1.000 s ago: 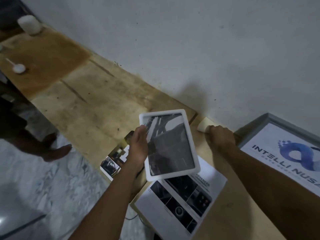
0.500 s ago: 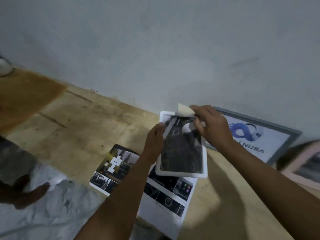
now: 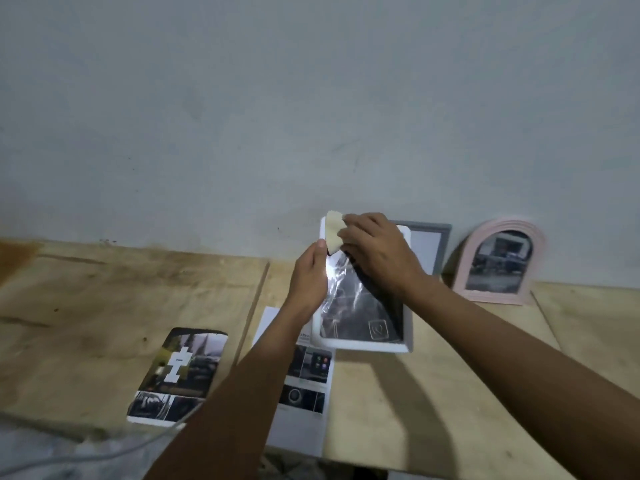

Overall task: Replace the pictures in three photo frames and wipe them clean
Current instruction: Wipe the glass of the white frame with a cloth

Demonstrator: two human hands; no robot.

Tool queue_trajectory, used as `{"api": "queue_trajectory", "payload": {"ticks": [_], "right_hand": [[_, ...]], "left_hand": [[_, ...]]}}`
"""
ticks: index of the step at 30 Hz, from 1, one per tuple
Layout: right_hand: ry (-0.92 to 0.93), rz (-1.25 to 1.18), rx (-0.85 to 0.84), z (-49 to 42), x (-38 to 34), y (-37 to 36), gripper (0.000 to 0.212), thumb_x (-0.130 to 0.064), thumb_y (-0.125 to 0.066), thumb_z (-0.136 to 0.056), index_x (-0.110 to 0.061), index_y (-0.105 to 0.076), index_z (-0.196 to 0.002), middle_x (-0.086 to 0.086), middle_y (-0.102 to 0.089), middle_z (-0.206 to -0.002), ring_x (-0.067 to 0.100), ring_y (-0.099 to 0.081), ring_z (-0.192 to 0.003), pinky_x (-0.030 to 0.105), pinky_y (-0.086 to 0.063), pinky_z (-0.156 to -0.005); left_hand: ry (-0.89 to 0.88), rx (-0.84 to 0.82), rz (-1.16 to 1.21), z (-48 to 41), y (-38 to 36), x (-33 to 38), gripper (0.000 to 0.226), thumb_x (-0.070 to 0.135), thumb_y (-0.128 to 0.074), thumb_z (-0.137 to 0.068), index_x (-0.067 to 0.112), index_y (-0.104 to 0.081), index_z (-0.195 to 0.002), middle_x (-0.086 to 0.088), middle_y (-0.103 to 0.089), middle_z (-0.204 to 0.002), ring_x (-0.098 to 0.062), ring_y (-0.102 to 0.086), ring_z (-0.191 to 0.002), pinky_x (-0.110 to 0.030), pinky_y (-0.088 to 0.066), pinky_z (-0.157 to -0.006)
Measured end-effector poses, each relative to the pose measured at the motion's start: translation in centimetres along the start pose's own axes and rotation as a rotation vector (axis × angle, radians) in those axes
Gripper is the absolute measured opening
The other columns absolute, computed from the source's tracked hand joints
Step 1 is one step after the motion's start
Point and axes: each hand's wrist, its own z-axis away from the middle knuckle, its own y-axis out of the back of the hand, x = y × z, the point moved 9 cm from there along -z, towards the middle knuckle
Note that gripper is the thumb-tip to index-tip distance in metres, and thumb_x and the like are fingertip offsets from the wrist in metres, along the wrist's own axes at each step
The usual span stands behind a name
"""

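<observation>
Both bare forearms rise from the bottom edge and meet just right of the middle of the view. The left hand (image 3: 307, 280) grips the left edge of a white frame (image 3: 367, 345), thumb pointing up. The right hand (image 3: 377, 252), knuckles up, pinches what looks like a pale cloth (image 3: 332, 232) at the frame's upper left corner.

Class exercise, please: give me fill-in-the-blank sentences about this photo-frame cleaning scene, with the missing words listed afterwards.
1. The left hand grips the ____ rectangular frame while the right hand holds a pale yellow cloth against it.
2. The pink arched frame leans against the ____.
3. The dark printed photo sheet lies on the wooden ____.
Missing words: white; wall; table.
</observation>
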Motion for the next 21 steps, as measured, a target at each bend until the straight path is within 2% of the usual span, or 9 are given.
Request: {"api": "queue_trajectory", "payload": {"ticks": [3, 5, 7, 9, 11, 14, 17, 19, 21], "right_hand": [[0.028, -0.004, 0.028, 1.4, -0.6, 1.2, 0.017, -0.011, -0.066, -0.092, -0.008, -0.07, -0.108, 0.011, -0.067, -0.12, 0.033, -0.058, -0.097, 0.041, -0.05, -0.079], [0.013, -0.046, 0.021, 2.3, -0.8, 1.7, 0.028, -0.01, -0.054, -0.092, -0.01, -0.068, -0.117, 0.009, -0.067, -0.108, 0.031, -0.055, -0.087, 0.038, -0.047, -0.072], [-0.046, -0.05, 0.018, 2.7, -0.8, 2.2, 0.041, -0.011, -0.046, -0.09, -0.013, -0.066, -0.126, 0.007, -0.064, -0.099, 0.029, -0.05, -0.079, 0.037, -0.043, -0.068], [-0.098, -0.018, 0.02, 2.6, -0.4, 2.5, 0.039, -0.01, -0.055, -0.09, -0.018, -0.068, -0.126, 0.006, -0.062, -0.097, 0.028, -0.051, -0.078, 0.039, -0.044, -0.07], [-0.143, 0.034, 0.022, 2.6, 0.0, 2.8, 0.036, -0.016, -0.065, -0.089, -0.026, -0.069, -0.124, 0.002, -0.061, -0.1, 0.026, -0.053, -0.084, 0.042, -0.041, -0.077], [-0.11, 0.077, -0.013, 3.2, -0.5, 3.0, 0.034, -0.026, -0.058, -0.092, -0.033, -0.067, -0.125, -0.001, -0.06, -0.103, 0.025, -0.054, -0.089, 0.044, -0.038, -0.085], [-0.071, 0.07, -0.061, 4.5, -1.5, 2.3, 0.033, -0.03, -0.055, -0.096, -0.034, -0.065, -0.127, 0.0, -0.059, -0.107, 0.024, -0.052, -0.093, 0.045, -0.037, -0.088], [-0.043, 0.062, -0.095, 5.7, -2.4, 1.6, 0.033, -0.029, -0.055, -0.097, -0.035, -0.063, -0.128, 0.0, -0.057, -0.107, 0.023, -0.05, -0.094, 0.043, -0.036, -0.088], [0.003, 0.039, -0.125, 7.0, -3.6, 0.9, 0.033, -0.031, -0.051, -0.097, -0.035, -0.064, -0.127, 0.0, -0.058, -0.104, 0.022, -0.05, -0.092, 0.043, -0.035, -0.089]], "left_hand": [[-0.026, -0.023, 0.0, 0.6, -1.2, 0.4, 0.046, 0.041, -0.029, -0.11, 0.009, -0.061, -0.106, -0.017, -0.063, -0.1, -0.014, -0.053, -0.083, -0.031, -0.044, -0.076], [-0.044, -0.043, 0.006, 0.9, -1.7, 0.6, 0.045, 0.041, -0.029, -0.11, 0.01, -0.06, -0.101, -0.008, -0.062, -0.092, -0.01, -0.054, -0.082, -0.027, -0.043, -0.076], [-0.025, -0.073, 0.023, 0.9, -2.4, 0.5, 0.042, 0.042, -0.03, -0.11, 0.02, -0.065, -0.108, 0.004, -0.067, -0.1, -0.005, -0.059, -0.089, -0.021, -0.044, -0.075], [0.005, -0.07, 0.07, 0.7, -2.8, 0.3, 0.042, 0.046, -0.031, -0.109, 0.026, -0.067, -0.117, 0.004, -0.069, -0.106, -0.009, -0.061, -0.091, -0.024, -0.046, -0.074], [0.014, -0.044, 0.121, 0.3, -3.0, 0.4, 0.044, 0.046, -0.032, -0.108, 0.025, -0.07, -0.114, 0.003, -0.072, -0.103, -0.013, -0.063, -0.088, -0.028, -0.05, -0.074], [0.028, -0.03, 0.17, -0.4, -3.1, 0.6, 0.05, 0.048, -0.034, -0.107, 0.013, -0.069, -0.105, -0.009, -0.073, -0.096, -0.016, -0.065, -0.082, -0.031, -0.053, -0.07], [0.027, -0.034, 0.173, -1.2, -3.0, 0.3, 0.056, 0.061, -0.038, -0.099, 0.014, -0.067, -0.106, -0.021, -0.069, -0.105, -0.024, -0.068, -0.093, -0.05, -0.055, -0.088], [0.027, -0.026, 0.159, -1.3, -2.7, 0.3, 0.05, 0.055, -0.037, -0.103, 0.02, -0.069, -0.118, -0.006, -0.072, -0.116, -0.019, -0.066, -0.113, -0.047, -0.05, -0.106], [0.003, -0.028, 0.117, -1.4, -2.5, 0.5, 0.049, 0.051, -0.034, -0.106, 0.021, -0.065, -0.13, 0.001, -0.066, -0.133, -0.014, -0.059, -0.126, -0.041, -0.042, -0.114]]}}
